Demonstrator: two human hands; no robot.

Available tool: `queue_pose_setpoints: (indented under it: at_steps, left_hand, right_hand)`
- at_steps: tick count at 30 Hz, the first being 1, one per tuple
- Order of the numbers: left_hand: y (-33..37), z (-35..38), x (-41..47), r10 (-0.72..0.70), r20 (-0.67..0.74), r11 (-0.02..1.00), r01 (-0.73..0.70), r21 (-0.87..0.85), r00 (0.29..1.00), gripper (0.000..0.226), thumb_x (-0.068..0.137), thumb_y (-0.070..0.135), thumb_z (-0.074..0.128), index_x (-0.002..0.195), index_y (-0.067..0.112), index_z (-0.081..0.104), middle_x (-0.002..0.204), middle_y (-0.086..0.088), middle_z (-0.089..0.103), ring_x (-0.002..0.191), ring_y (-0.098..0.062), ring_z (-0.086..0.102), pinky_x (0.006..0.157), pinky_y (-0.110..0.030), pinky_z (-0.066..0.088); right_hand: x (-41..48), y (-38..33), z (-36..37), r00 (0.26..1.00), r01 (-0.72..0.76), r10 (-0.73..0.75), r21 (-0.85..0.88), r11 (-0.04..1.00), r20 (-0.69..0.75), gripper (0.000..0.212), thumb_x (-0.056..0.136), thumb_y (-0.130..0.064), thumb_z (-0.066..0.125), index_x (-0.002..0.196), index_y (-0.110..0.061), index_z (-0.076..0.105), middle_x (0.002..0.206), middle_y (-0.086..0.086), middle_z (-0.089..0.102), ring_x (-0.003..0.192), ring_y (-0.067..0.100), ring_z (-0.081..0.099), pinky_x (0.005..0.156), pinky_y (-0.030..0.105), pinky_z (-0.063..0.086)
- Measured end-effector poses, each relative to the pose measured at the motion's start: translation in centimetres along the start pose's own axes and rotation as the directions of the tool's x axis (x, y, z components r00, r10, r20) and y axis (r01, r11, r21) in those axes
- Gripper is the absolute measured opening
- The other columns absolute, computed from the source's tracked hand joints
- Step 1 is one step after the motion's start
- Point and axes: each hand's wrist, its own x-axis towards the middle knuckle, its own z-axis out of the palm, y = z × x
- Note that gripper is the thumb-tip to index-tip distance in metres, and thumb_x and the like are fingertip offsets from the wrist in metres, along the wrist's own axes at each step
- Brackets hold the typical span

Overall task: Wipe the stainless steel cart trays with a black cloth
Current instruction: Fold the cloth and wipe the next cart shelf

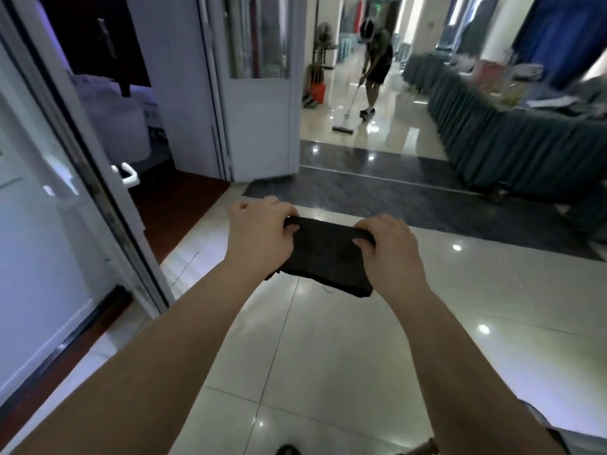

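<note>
Two-handed, holds a folded black cloth out in front, mid-frame, above the glossy tiled floor. Grips the cloth's left end with the left hand, fingers curled over the top edge. Clamps the right end with the right hand, thumb lying on top. Stretches both bare forearms forward, wrists level and near each other. Covers both ends of the cloth with the palms. Blurs the green table skirting along the right. Catches, far down the hallway, a person bent over a flat mop, detail too small to read. Cuts off a glass door at the left edge.
</note>
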Motion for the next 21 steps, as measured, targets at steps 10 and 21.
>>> queue_pose_setpoints:
  at_steps: [10,21]
  left_hand:
    - [1.8,12.9,18.7,0.139,0.064,0.988,-0.135,-0.071,0.988,0.015,0.091,0.031,0.061,0.103,0.032,0.07,0.099,0.01,0.063,0.095,-0.014,0.058,0.093,-0.037,0.03]
    - [10.6,34.2,36.0,0.53,-0.046,0.826,-0.528,-0.196,0.847,0.004,0.085,0.019,0.071,0.088,0.02,0.071,0.082,0.004,0.066,0.075,-0.02,0.061,0.09,-0.038,0.029]
  right_hand:
    - [16.2,11.3,4.7,0.981,-0.153,0.151,-0.013,0.988,-0.123,0.013,0.089,-0.007,0.065,0.097,-0.015,0.07,0.101,0.0,0.066,0.095,0.024,0.052,0.084,0.035,0.04]
    - [26.4,30.1,8.0,0.924,-0.379,0.325,-0.372,0.848,-0.199,0.013,0.094,-0.013,0.056,0.099,-0.016,0.068,0.094,0.0,0.065,0.085,0.026,0.052,0.074,0.038,0.036]
